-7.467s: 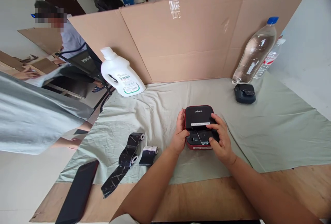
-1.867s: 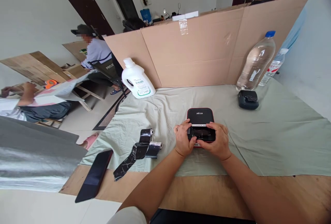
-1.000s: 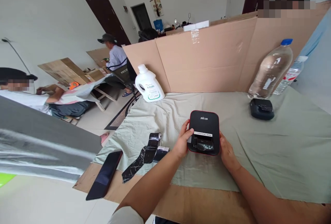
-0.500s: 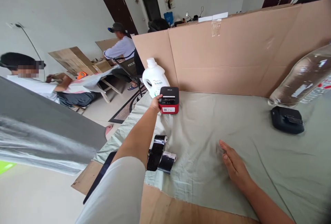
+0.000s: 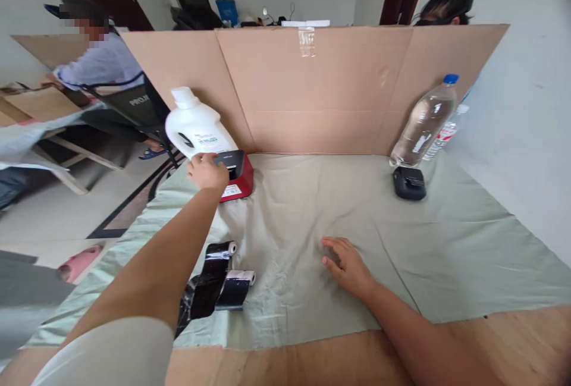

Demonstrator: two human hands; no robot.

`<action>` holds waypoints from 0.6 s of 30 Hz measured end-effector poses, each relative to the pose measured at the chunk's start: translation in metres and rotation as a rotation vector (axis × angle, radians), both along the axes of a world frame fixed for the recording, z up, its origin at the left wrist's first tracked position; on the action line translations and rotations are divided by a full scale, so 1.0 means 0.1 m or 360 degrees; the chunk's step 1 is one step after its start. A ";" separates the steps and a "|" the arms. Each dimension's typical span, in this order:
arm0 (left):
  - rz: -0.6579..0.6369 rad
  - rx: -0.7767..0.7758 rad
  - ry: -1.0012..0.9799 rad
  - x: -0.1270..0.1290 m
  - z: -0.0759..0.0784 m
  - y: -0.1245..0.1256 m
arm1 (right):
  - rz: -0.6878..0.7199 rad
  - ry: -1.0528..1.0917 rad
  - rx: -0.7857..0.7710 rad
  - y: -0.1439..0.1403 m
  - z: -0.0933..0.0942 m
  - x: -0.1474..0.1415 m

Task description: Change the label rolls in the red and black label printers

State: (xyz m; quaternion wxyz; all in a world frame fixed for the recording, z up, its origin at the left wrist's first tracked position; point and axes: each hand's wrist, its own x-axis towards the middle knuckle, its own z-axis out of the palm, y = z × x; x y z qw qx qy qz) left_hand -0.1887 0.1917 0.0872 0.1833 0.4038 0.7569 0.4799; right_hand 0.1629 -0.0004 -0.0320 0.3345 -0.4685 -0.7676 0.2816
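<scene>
The left hand (image 5: 207, 172) reaches far left and grasps the red-and-black printer (image 5: 234, 175), which sits on the green cloth (image 5: 468, 243) just beside one white detergent jug (image 5: 194, 127). The right hand (image 5: 348, 264) lies flat and open on the cloth, holding nothing. Two clear bottles (image 5: 423, 121) stand at the far right against the cardboard screen (image 5: 312, 94); whether they hold liquid is unclear. One small black device (image 5: 409, 183) sits before them. Two black rolls (image 5: 220, 282) lie near left. The cloth's middle offers open room.

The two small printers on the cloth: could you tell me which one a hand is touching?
The red-and-black printer, under the left hand beside the white jug; the all-black printer sits untouched.
</scene>
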 end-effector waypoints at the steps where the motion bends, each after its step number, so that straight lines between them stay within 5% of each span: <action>1: -0.0104 0.0044 0.0133 0.21 -0.05 -0.09 | -0.0009 -0.0007 -0.0038 0.03 0.01 0.01; 4: -0.0667 0.0124 0.0794 0.94 -0.28 -0.53 | -0.0150 -0.0100 -0.0071 0.28 0.12 0.16; 7: -0.1217 -0.0199 0.1059 1.62 -0.57 -1.13 | -0.0526 -0.0453 0.0213 0.78 0.33 0.51; 9: -0.1402 -0.0368 0.1171 1.93 -0.75 -1.49 | -0.0904 -0.0761 0.0311 1.15 0.49 0.84; 13: -0.1538 -0.0445 0.1270 2.14 -1.00 -1.92 | -0.1322 -0.1140 0.0000 1.59 0.62 1.49; 18: -0.1598 -0.0363 0.1251 2.08 -1.05 -2.07 | -0.1403 -0.0996 -0.0350 1.56 0.49 1.87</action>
